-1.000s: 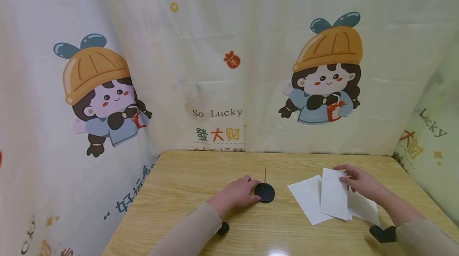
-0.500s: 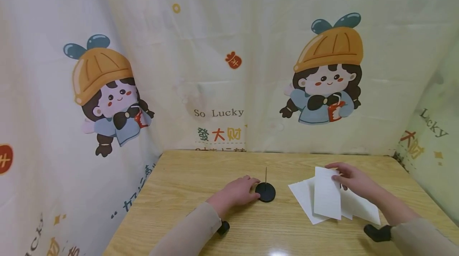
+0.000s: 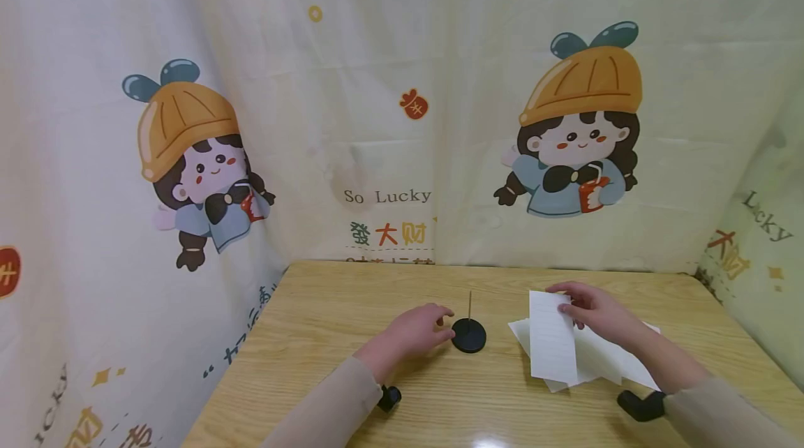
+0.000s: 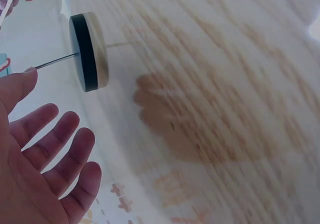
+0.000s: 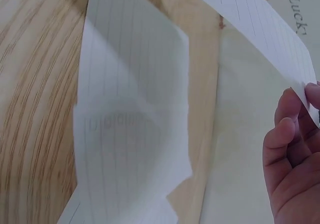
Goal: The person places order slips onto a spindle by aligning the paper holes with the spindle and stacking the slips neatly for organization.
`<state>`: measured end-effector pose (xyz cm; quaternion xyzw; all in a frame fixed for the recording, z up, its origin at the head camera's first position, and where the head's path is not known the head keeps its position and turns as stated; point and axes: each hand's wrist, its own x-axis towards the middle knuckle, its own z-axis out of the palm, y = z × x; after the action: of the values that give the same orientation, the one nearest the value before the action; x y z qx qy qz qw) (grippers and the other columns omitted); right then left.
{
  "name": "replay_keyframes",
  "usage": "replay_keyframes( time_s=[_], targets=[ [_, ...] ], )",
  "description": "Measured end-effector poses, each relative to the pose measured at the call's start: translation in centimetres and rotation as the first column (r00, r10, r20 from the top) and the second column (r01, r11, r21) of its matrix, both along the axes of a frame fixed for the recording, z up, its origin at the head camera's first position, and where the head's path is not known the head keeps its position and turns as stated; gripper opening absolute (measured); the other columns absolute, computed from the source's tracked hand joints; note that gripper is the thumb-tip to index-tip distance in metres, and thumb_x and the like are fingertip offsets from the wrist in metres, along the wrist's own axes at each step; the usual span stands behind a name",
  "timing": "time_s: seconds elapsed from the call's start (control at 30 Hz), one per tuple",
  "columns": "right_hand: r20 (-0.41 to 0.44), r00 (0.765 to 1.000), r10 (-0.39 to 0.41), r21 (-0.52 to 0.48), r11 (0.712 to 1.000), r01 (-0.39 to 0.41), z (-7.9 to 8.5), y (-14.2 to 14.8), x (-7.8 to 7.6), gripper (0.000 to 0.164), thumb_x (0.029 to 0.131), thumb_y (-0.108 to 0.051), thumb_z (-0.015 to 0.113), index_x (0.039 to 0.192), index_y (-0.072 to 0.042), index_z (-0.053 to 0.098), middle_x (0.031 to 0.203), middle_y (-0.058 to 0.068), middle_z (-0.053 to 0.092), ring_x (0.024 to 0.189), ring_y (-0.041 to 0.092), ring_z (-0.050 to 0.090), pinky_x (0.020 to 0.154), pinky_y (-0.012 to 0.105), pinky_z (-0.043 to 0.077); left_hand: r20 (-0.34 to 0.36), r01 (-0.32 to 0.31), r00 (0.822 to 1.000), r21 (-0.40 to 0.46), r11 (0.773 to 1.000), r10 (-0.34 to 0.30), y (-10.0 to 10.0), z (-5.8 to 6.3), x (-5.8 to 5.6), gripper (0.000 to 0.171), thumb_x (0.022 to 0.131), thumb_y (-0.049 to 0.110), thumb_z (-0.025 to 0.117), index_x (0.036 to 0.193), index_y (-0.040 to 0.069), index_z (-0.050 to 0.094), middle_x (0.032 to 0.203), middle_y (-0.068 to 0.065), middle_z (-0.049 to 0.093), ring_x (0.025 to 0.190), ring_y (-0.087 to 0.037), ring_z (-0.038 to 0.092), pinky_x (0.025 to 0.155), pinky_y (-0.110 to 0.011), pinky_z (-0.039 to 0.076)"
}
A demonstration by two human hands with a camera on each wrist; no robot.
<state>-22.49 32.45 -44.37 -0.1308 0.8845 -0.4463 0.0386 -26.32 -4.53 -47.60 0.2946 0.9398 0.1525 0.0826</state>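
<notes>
A round black base with a thin upright spike stands on the wooden table. Just left of it is my left hand, its fingers loosely bent with nothing between them; whether a fingertip touches the base I cannot tell. In the left wrist view that hand has its fingers spread beside the spiked base. My right hand pinches the upper edge of a white lined sheet of paper between thumb and fingers. The raised sheet hangs over other sheets in the right wrist view.
Several white paper sheets lie overlapping on the wooden table, right of the spiked base. A cream curtain with printed cartoon figures hangs behind and at the sides. Black wrist-worn pieces show at both sleeves.
My right hand has carried the pinched sheet to the left, off the other sheets and closer to the spike. My left hand's fingers have eased slightly away from the base.
</notes>
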Motion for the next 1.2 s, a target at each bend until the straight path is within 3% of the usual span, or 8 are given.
replay_keyframes(
  time_s=[0.37, 0.67, 0.93, 1.2],
  targets=[
    [0.009, 0.999, 0.035, -0.021, 0.999, -0.035, 0.3, -2.6, -0.6, 0.039, 0.097, -0.020, 0.064, 0.133, -0.006, 0.056, 0.091, 0.010, 0.057, 0.074, 0.026, 0.055, 0.063, 0.034, 0.051, -0.038, -0.037, 0.999, 0.055, 0.998, 0.039, -0.2, 0.5, -0.1, 0.043, 0.099, 0.048, 0.057, 0.136, 0.025, 0.058, 0.109, 0.008, 0.062, 0.090, -0.007, 0.058, 0.080, -0.032, 0.049],
    [0.019, 0.999, 0.044, -0.061, 0.997, -0.043, 0.9, -4.8, -0.8, 0.039, 0.097, -0.019, 0.065, 0.133, -0.008, 0.058, 0.095, 0.011, 0.059, 0.077, 0.025, 0.054, 0.064, 0.032, 0.052, -0.046, -0.071, 0.996, 0.183, 0.981, 0.081, 0.0, 1.9, 0.5, 0.039, 0.100, 0.045, 0.056, 0.131, 0.023, 0.062, 0.106, 0.010, 0.061, 0.081, -0.004, 0.053, 0.069, -0.027, 0.046],
    [0.012, 0.998, 0.065, -0.088, 0.994, -0.064, 1.3, -6.6, -1.3, 0.037, 0.097, -0.017, 0.064, 0.132, -0.007, 0.058, 0.097, 0.012, 0.059, 0.079, 0.027, 0.054, 0.065, 0.033, 0.052, -0.005, -0.118, 0.992, 0.315, 0.942, 0.126, 0.5, 3.4, 1.0, 0.034, 0.101, 0.044, 0.055, 0.126, 0.024, 0.064, 0.104, 0.014, 0.061, 0.085, -0.006, 0.054, 0.071, -0.029, 0.047],
    [-0.012, 0.995, 0.096, -0.111, 0.989, -0.097, 1.7, -8.1, -1.8, 0.034, 0.098, -0.016, 0.063, 0.131, -0.008, 0.059, 0.100, 0.011, 0.062, 0.080, 0.024, 0.057, 0.064, 0.034, 0.052, 0.068, -0.161, 0.987, 0.430, 0.888, 0.146, 1.4, 3.8, 0.8, 0.028, 0.102, 0.042, 0.054, 0.121, 0.025, 0.067, 0.105, 0.015, 0.061, 0.089, -0.006, 0.055, 0.076, -0.031, 0.048]
  ],
)
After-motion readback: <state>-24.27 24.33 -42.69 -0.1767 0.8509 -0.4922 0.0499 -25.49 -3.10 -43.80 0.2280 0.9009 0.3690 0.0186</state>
